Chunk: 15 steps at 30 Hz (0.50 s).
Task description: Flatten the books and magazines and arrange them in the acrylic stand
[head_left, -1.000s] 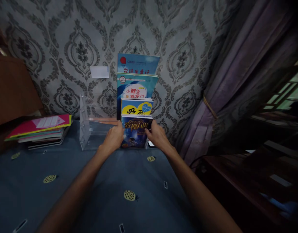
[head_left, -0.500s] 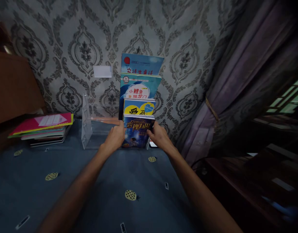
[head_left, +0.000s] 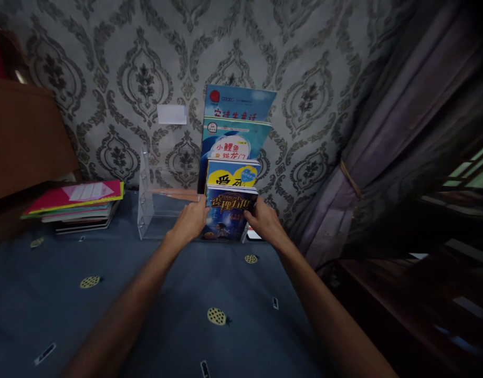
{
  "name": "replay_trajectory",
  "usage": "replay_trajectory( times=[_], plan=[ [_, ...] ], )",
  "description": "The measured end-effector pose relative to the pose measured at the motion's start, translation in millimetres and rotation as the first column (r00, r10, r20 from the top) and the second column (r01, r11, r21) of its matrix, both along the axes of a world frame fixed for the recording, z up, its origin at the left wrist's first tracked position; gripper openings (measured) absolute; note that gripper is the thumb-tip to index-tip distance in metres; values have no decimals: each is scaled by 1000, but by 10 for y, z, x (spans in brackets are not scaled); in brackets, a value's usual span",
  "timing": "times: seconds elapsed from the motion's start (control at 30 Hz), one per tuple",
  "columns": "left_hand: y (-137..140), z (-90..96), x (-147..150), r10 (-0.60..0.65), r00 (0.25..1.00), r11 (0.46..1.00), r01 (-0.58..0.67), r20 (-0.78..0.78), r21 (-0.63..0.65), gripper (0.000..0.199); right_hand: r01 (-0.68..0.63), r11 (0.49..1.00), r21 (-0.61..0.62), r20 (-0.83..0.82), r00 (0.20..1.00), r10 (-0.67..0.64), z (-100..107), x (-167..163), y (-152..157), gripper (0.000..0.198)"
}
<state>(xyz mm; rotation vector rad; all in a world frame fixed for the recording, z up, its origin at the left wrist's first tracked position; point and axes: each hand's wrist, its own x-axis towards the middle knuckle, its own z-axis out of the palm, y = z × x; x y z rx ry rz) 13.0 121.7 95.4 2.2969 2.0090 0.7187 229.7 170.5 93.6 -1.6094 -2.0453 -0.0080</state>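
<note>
A dark blue book (head_left: 228, 218) stands at the front of a clear tiered rack (head_left: 146, 218). My left hand (head_left: 192, 218) is closed on its left edge, and my right hand (head_left: 263, 216) grips its right edge with the thumb on the cover. Stepped up behind it are a yellow and blue book (head_left: 233, 173), a teal book (head_left: 235, 137) with a white oval, and a light blue book (head_left: 241, 100) at the top. The lower parts of these rear books are hidden by the ones in front.
A stack of books and folders (head_left: 78, 202) lies left of the rack, near a brown box (head_left: 24, 136). Behind is a patterned wall (head_left: 147, 68) with a white card (head_left: 171, 114). A tied curtain (head_left: 344, 184) hangs at right. Blue cloth (head_left: 166, 315) covers the table.
The whole scene has shifted slightly right in the view. Both hands keep their hold on the dark blue book, which stays at the front of the rack.
</note>
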Motion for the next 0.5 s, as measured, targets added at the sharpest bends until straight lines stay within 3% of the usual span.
replay_trajectory(
  times=[0.23, 0.4, 0.5],
  plan=[
    [-55, 52, 10, 3, 1000, 999, -4, -27, -41, 25, -21, 1000, -8, -23, 1000, 21, -15, 22, -12, 25],
    [-114, 101, 55, 33, 998, 995, -38, -58, -95, 30, -114, 993, -9, -107, 988, 112, -166, 63, -61, 25],
    [-133, 114, 63, 35, 997, 991, -44, -70, -125, 31, -102, 994, -36, -124, 987, 97, -253, 67, -103, 24]
  ],
)
